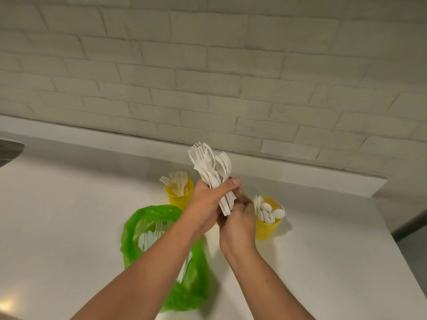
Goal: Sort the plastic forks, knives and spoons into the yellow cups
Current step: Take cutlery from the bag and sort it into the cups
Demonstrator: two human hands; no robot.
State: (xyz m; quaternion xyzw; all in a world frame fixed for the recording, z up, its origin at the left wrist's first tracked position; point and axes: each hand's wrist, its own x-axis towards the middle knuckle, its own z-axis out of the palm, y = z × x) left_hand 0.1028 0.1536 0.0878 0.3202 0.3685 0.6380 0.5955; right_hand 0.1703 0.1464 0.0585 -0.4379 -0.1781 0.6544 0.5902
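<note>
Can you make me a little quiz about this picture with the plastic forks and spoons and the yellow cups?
1. True or false: the yellow cup behind the bag holds spoons.
2. What colour is the bag?
3. Who grips the bunch of cutlery? A) the left hand B) nobody C) a robot claw

Key: 1 false, it holds forks; 2 green; 3 A.

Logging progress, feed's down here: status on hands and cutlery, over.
Left hand grips cutlery bundle; right hand pinches its handles. Fork cup, spoon cup part-filled. Green bag holds more. Nothing blocking.
</note>
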